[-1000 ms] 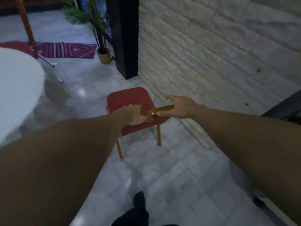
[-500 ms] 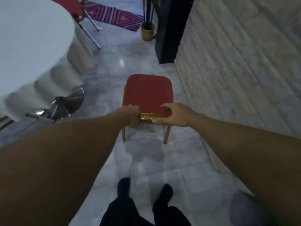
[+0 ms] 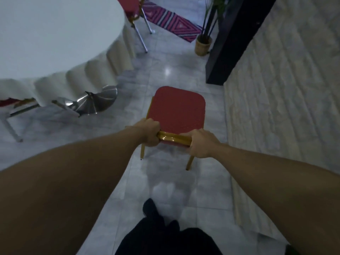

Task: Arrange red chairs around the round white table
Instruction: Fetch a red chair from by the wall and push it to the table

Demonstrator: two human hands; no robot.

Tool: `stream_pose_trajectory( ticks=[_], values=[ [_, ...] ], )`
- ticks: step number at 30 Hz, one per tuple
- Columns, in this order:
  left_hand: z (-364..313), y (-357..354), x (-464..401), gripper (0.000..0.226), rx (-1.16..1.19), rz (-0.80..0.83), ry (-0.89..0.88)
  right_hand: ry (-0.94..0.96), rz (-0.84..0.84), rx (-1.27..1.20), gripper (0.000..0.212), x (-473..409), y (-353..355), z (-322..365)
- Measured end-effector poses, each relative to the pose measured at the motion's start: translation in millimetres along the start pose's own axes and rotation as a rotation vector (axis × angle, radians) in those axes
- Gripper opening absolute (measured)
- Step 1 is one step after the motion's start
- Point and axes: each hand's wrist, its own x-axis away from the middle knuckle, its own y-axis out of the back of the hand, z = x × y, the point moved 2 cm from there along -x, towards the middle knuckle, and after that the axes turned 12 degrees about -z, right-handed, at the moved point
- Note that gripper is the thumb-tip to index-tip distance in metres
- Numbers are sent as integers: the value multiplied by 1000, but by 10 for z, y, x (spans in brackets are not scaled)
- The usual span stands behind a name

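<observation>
Glossy gold metal chair frame (image 3: 173, 138), textured red seat (image 3: 177, 109)

Table (image 3: 55, 34) left, wall (image 3: 285, 98) right — chair (image 3: 177, 109) between.

- Both bare forearms are extended forward and downward from the lower corners of the view, converging toward the middle.
- The left hand (image 3: 149, 133) is closed in a fist, knuckles up, around the left end of the glossy gold metal top rail (image 3: 173, 138) of the red padded chair.
- The right hand (image 3: 201, 143) is clenched on the right end of the same rail, its back turned upward.
- The two hands are held near each other, a short bare stretch of rail between them.
- Dark-clad legs (image 3: 165, 236) and one foot are seen below.
</observation>
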Motion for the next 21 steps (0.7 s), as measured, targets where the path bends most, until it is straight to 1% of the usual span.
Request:
stream_pose_trajectory(
  ticks=[2, 5, 8, 11, 13, 15, 19, 21],
  values=[
    [-22, -14, 54, 12, 25, -12, 28, 42, 26, 26, 55, -77, 20, -40],
    [-21, -35, 165, 11, 88, -25, 111, 115, 59, 67, 46, -165, 68, -19],
    [-23, -48, 260, 15, 147, -28, 207, 199, 118, 83, 43, -283, 131, 26],
    [-65, -70, 367, 16, 203, -48, 303, 302, 160, 130, 48, -425, 181, 67],
    [-119, -91, 439, 18, 228, -62, 368, 370, 185, 169, 46, -485, 210, 82],
    [-195, -119, 508, 18, 238, -77, 433, 436, 204, 200, 43, -539, 245, 89],
    [-389, -181, 598, 19, 249, -107, 548, 568, 227, 245, 46, -673, 323, 87],
    [-462, -208, 618, 17, 255, -109, 586, 601, 237, 263, 47, -734, 343, 86]
  ],
)
